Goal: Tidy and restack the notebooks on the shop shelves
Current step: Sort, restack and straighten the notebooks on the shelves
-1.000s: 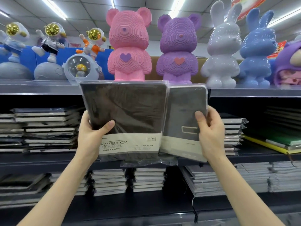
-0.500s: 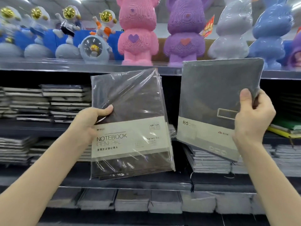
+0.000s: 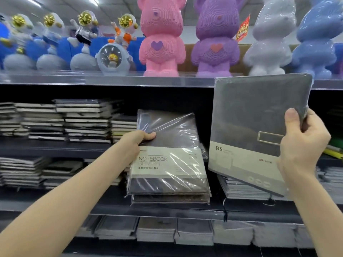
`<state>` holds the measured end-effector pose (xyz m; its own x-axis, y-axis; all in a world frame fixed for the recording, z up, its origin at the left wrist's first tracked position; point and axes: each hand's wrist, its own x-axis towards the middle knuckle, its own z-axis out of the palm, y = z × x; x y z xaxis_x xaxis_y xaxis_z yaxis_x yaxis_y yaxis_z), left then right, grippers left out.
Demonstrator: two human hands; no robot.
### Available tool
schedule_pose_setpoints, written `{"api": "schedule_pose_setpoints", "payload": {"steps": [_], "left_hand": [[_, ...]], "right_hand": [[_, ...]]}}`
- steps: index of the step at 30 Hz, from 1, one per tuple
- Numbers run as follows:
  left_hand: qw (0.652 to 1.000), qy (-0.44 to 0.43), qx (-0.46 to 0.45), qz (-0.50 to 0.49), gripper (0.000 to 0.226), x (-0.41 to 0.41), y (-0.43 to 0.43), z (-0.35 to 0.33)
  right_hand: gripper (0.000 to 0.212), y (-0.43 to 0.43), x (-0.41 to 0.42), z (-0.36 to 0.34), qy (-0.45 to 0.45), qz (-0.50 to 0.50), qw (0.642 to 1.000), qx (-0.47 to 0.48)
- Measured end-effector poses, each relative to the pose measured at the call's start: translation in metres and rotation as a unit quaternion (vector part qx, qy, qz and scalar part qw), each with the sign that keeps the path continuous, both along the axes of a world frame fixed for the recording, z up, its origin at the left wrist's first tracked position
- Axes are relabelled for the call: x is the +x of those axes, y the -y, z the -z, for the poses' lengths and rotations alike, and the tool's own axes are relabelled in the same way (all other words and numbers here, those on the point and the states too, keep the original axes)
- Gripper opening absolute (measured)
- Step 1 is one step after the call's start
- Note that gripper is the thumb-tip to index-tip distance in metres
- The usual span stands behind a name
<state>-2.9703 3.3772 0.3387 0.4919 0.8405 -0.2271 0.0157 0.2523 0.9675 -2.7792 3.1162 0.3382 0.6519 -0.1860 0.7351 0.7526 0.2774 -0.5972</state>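
while apart, "notebook general" notebook [image 3: 168,164], "b5" notebook [image 3: 256,117]

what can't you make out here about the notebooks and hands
Head view only.
Fingers of the left hand, behind the brown notebook; only the thumb shows.
Count of books in that bundle; wrap glare hides it.
Small print on the grey notebook, blurred.
Fingers of the right hand, mostly behind the grey notebook.
Ears of the pink bear, cut by the top edge.
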Motion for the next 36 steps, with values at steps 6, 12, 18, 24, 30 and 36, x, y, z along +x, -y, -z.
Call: {"api": "schedule_pose_setpoints", "payload": {"steps": [6,12,18,24,30,36], "left_hand": [[0.993,-0.084,0.082,0.030,0.057,0.061,-0.042,-0.014],[0.975,-0.146,0.166,0.034,0.098,0.107,-0.071,-0.016],[0.918,-0.274,0.286,0.014,0.108,0.135,-0.085,0.007],[0.774,-0.377,0.500,0.091,0.072,0.127,-0.080,0.010],[0.755,-0.367,0.503,0.207,0.063,0.092,-0.061,0.002],[0.787,-0.259,0.507,0.237,0.063,0.049,-0.038,0.004]], "right_hand": [[0.017,-0.005,0.011,0.001,-0.006,0.006,1.000,-0.011],[0.040,-0.010,0.028,0.001,-0.004,0.034,0.999,-0.039],[0.026,-0.024,0.030,0.003,0.003,0.042,0.998,-0.043],[0.017,-0.038,0.028,0.004,-0.005,0.037,0.998,-0.058],[0.019,-0.043,0.029,0.006,-0.018,0.038,0.997,-0.061],[0.022,-0.045,0.023,0.005,-0.007,0.050,0.996,-0.079]]}}
